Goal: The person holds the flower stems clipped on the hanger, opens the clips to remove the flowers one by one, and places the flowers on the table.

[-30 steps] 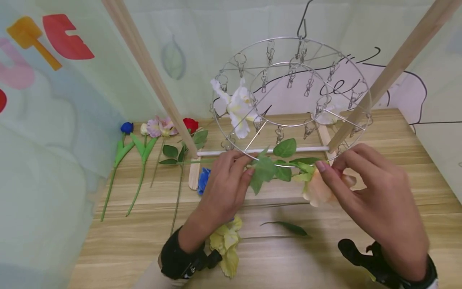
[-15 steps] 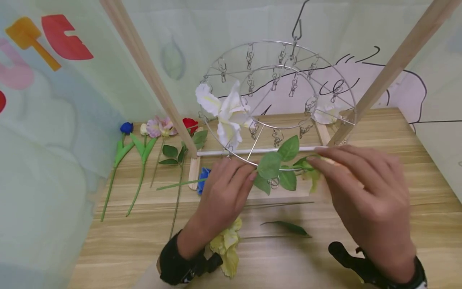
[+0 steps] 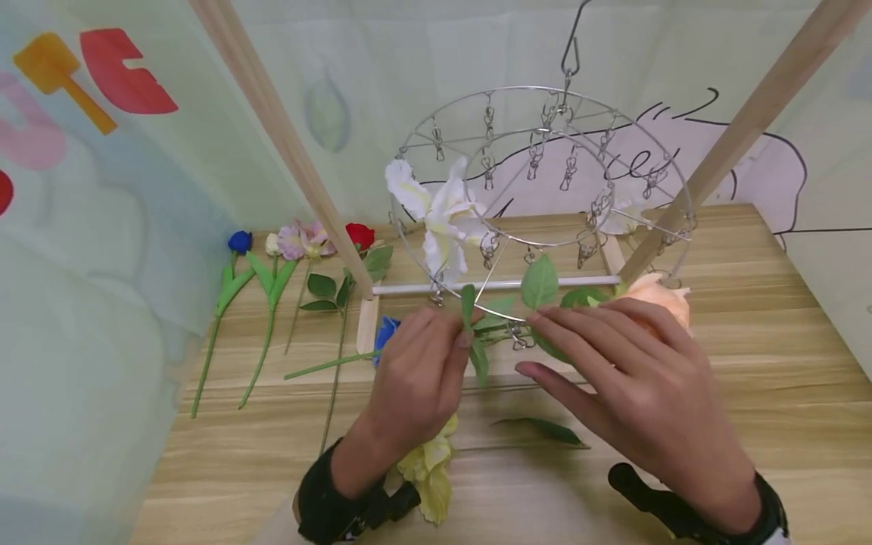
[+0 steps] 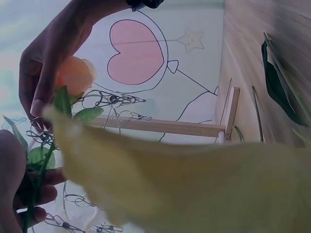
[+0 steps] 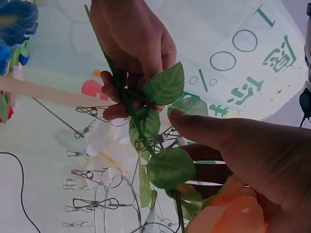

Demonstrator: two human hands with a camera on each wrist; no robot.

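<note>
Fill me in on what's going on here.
A person is working with a peach flower at a round wire hanger with metal clips. The left hand grips the flower's green stem, while the right hand is at the leaves near the bloom, thumb spread apart. I can't tell whether a clip holds the stem. A white flower hangs from the hanger, and others, including a red one, lie on the table.

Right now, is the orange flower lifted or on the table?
Lifted: the left hand holds the orange flower by its stem, near the rack.
</note>
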